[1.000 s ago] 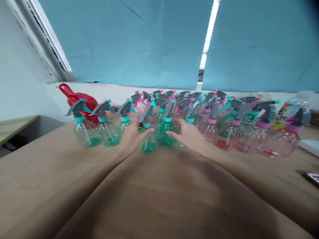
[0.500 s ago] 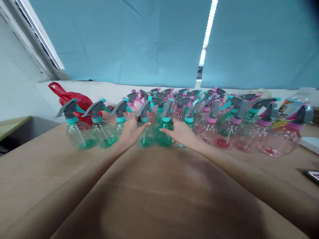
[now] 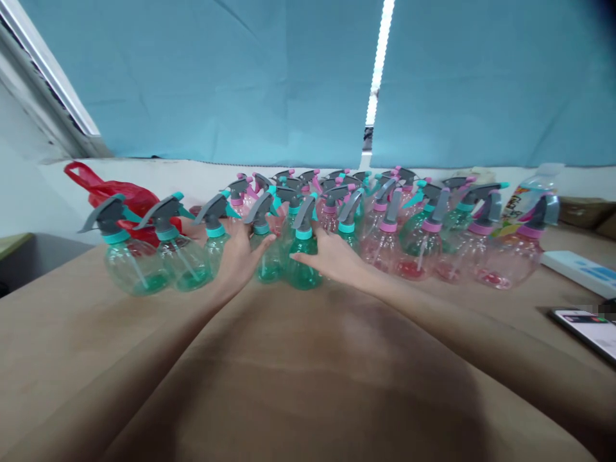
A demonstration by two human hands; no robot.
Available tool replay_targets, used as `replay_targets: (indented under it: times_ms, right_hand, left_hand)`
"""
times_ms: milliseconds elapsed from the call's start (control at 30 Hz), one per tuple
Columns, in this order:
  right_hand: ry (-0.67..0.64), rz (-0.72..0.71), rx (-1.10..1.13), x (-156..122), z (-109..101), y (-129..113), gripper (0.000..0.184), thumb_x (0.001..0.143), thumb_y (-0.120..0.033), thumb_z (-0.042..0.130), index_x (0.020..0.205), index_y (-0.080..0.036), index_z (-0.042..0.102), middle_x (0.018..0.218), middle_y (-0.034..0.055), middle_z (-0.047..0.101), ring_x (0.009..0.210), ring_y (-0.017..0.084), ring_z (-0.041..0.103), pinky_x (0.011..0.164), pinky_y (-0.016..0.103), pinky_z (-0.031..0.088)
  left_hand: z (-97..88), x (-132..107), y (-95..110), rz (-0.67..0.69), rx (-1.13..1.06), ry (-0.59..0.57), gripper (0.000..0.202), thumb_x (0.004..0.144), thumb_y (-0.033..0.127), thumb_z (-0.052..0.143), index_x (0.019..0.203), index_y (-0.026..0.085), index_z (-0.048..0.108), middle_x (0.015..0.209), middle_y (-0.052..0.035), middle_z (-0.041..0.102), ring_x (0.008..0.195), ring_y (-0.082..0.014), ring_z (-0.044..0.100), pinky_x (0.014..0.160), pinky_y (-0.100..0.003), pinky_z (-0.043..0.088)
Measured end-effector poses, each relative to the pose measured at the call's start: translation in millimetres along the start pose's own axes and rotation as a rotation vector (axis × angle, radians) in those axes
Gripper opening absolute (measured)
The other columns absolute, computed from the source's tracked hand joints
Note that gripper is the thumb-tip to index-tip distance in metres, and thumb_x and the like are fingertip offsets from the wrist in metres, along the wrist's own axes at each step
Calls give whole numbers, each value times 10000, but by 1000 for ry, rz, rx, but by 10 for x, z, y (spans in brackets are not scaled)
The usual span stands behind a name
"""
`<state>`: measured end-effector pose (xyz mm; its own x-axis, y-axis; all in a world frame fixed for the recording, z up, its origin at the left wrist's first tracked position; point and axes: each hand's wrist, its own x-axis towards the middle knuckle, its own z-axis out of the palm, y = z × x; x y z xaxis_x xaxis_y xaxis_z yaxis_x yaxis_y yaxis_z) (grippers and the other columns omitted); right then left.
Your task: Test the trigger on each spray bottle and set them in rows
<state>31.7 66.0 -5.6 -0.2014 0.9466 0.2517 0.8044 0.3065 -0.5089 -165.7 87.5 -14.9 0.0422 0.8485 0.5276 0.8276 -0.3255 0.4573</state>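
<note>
Several small spray bottles stand in a crowd at the far side of the brown table, green ones with teal collars on the left, pink ones on the right. My left hand wraps round a green spray bottle in the front row, thumb in front and fingertips showing behind it. Beside it, my right hand curls round the neighbouring green spray bottle, its thumb lying across the bottle's front. The two bottles stand upright on the table, almost touching.
Two more green bottles stand to the left, with a red plastic bag behind them. Pink bottles fill the right. A labelled drink bottle, a white box and a phone lie at the right edge.
My view has swung right, bringing the phone into sight. Both hands have closed further round the two front green bottles, the left fingers now reaching behind its bottle.
</note>
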Motion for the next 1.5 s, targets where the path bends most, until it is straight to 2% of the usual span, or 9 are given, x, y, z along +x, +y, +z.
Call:
replay_targets:
  times_ms: [100, 200, 367, 500, 667, 900, 1133, 1333, 1500]
  right_hand:
    - [-5, -16, -23, -114, -38, -4, 572, 824, -526, 600, 1231, -132, 517, 1035, 182, 660, 997, 350, 633, 757, 444, 513]
    - [-24, -41, -34, -271, -79, 11, 592, 836, -553, 573, 1230, -116, 510, 1126, 210, 628, 1061, 364, 604, 797, 467, 509]
    - [-56, -84, -52, -602, -175, 54, 565, 848, -581, 536, 1158, -109, 542, 1139, 199, 614, 1054, 369, 605, 806, 477, 503]
    - [-52, -126, -30, -863, -294, 114, 503, 824, -563, 562, 1108, -148, 541, 1094, 159, 633, 970, 337, 635, 743, 444, 505]
    - [-82, -140, 56, -1132, -476, 235, 388, 782, -482, 564, 1021, -180, 520, 914, 87, 680, 771, 283, 663, 575, 360, 461]
    - [-124, -156, 89, -1413, -687, 364, 427, 771, -494, 607, 1083, -207, 553, 1047, 88, 673, 828, 269, 662, 625, 365, 474]
    - [-103, -209, 56, -1502, -705, 483, 555, 759, -550, 626, 1176, -196, 529, 1134, 96, 649, 873, 304, 667, 679, 411, 512]
    - [-106, -283, 85, -1495, -728, 656, 670, 773, -702, 554, 1201, -187, 517, 1125, 115, 649, 951, 317, 644, 736, 441, 521]
    - [-139, -335, 54, -1522, -693, 1065, 637, 781, -703, 553, 1121, -165, 586, 1079, 132, 665, 977, 304, 630, 838, 471, 501]
  left_hand:
    - [-36, -102, 25, 21, -39, 26, 566, 860, 434, 552, 1315, 135, 397, 1330, -188, 547, 1225, -311, 548, 986, -439, 465]
    - [-110, -257, 29, 17, -40, 60, 609, 847, 407, 570, 1344, 104, 393, 1387, -221, 491, 1303, -329, 467, 1066, -485, 394]
    - [-181, -562, 163, 28, -131, 74, 612, 827, 419, 609, 1361, 212, 394, 1401, -146, 497, 1308, -297, 470, 1080, -485, 401]
    - [-171, -758, 548, 23, -312, -18, 630, 803, 456, 646, 1344, 230, 416, 1366, -122, 530, 1305, -288, 473, 1069, -481, 423]
    - [-95, -869, 1131, 55, -429, -333, 683, 787, 461, 671, 1374, 287, 369, 1439, -79, 467, 1316, -279, 458, 1076, -464, 426]
    - [103, -857, 1623, 87, -467, -315, 506, 792, 428, 661, 1240, 264, 492, 1033, -31, 683, 945, -240, 670, 800, -358, 580]
    - [206, -905, 1805, 101, -517, -317, 351, 843, 379, 622, 1168, 260, 560, 1186, -30, 655, 1041, -235, 646, 893, -393, 536]
    - [237, -906, 1898, 80, -539, -300, 262, 859, 344, 570, 1105, 256, 584, 1126, -26, 667, 996, -231, 647, 792, -366, 556]
    - [337, -890, 1876, 47, -604, -293, 244, 852, 364, 570, 1078, 275, 586, 876, -3, 682, 973, -237, 649, 751, -353, 562]
